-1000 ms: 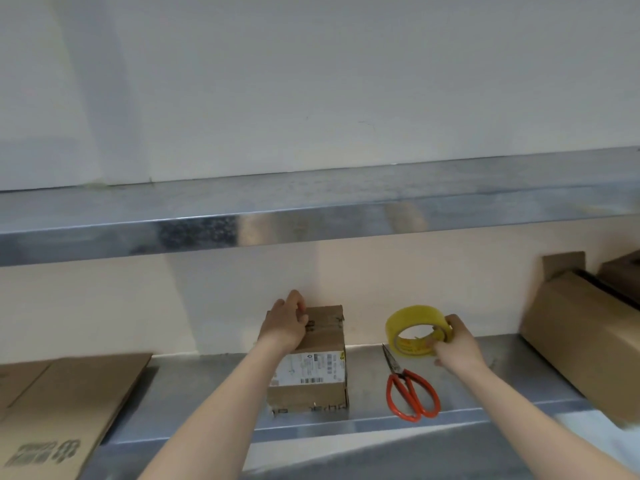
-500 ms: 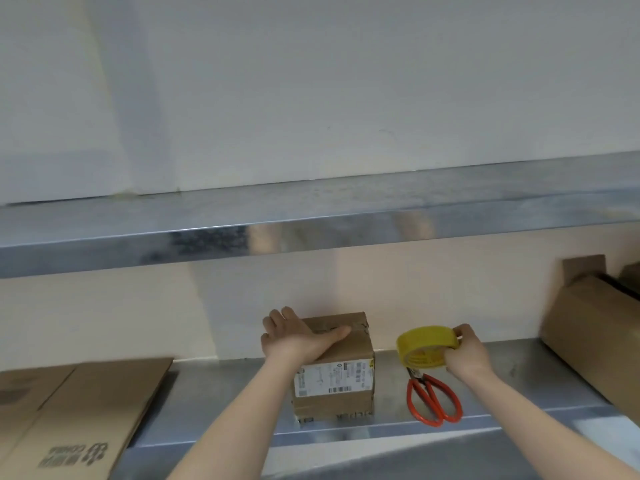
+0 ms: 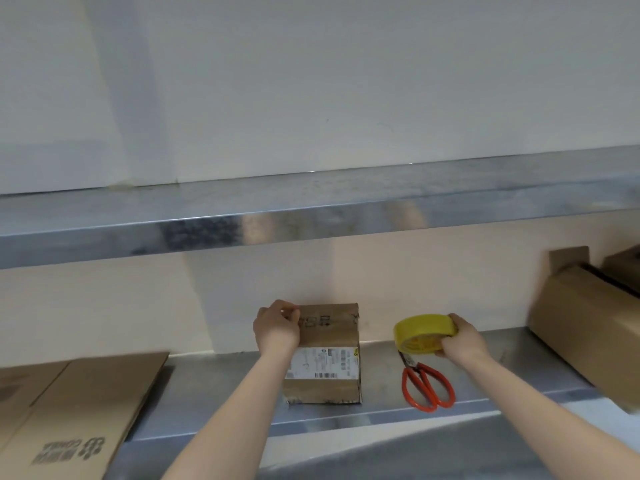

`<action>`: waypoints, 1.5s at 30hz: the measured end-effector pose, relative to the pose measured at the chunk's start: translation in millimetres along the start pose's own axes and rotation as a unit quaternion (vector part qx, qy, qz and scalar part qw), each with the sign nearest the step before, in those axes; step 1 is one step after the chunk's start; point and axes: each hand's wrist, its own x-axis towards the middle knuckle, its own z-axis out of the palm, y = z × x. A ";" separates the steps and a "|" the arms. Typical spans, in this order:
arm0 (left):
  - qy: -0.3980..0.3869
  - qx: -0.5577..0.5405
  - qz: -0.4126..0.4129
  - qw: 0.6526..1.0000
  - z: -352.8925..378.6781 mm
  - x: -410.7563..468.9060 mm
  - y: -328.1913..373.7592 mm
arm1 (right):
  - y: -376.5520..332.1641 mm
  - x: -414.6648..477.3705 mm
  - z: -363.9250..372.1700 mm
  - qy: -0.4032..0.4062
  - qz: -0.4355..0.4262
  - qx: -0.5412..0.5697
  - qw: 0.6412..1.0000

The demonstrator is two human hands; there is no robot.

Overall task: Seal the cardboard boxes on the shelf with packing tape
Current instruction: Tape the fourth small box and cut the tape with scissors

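Steel shelf [image 3: 214,386]: left hand [image 3: 277,329] curls over top-left edge of small box [image 3: 325,341], right hand [image 3: 462,337] clasps tape roll [image 3: 420,332] above scissors [image 3: 427,386]; I can't make out a free tape end, so a hasty pull may drag the box.

Even soft light; right-hand box [image 3: 588,327] blurred, perhaps by motion.

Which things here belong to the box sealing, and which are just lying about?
Job: small brown cardboard box, held by left hand; yellow packing-tape roll in right hand; orange-handled scissors; probably larger brown cardboard box at right.
Lying about: flattened brown cardboard sheets.
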 end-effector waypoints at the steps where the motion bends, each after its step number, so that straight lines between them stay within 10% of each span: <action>1: 0.005 0.040 0.018 0.999 0.7 -3.9 1.5 | 0.0 0.6 0.7 -0.007 -0.004 -0.005 1.000; 6: 0.052 0.363 0.127 0.922 8.2 -30.1 21.6 | 8.0 6.8 0.4 -0.046 -0.009 -0.030 0.998; 16: -0.029 0.354 -0.061 0.933 33.0 -53.1 63.3 | 14.9 18.1 -24.3 -0.179 -0.083 -0.108 0.974; 25: 0.370 0.120 0.114 0.914 84.9 -111.5 49.6 | 13.2 25.0 -26.5 -0.242 -0.094 -0.059 0.964; 29: 0.238 0.088 0.179 0.950 128.0 -157.0 56.8 | 10.0 24.0 -32.7 -0.243 -0.106 -0.047 0.963; 32: 0.105 -0.044 0.018 0.993 151.6 -174.5 59.5 | 12.1 22.7 -36.6 -0.242 -0.109 -0.050 0.963; 36: 0.040 -0.280 -0.211 0.936 158.0 -169.8 74.9 | 20.8 23.0 -40.1 -0.254 -0.124 -0.072 0.957; 45: 0.002 -0.434 -0.283 0.855 152.7 -149.3 94.9 | 30.3 33.3 -47.0 -0.332 -0.198 -0.130 0.913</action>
